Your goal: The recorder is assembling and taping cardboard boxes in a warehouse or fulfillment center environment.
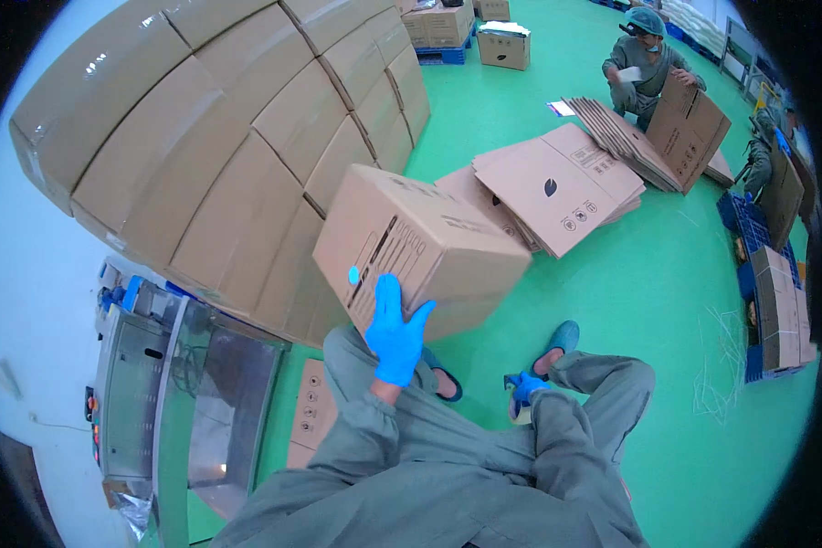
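Observation:
A brown cardboard box [420,251] with dark printing and a small light-blue spot stands tilted in front of my left knee. My left hand [396,333], in a blue glove, lies against its near printed side, fingers stretched and thumb apart. In another blue glove, my right hand [526,387] is low by my right shin, closed around what looks like a tape dispenser with a pale roll [521,415]. The fingers hide most of that tool. Flattened cartons [562,187] with a leaf mark lie in a fanned pile beyond the box.
A tall wall of taped boxes [219,137] rises at left, above a grey metal machine [137,393]. Flat cardboard [310,411] lies by my left leg. A person [653,68] crouches at far right handling cartons. Blue pallets [744,237] hold cardboard at right.

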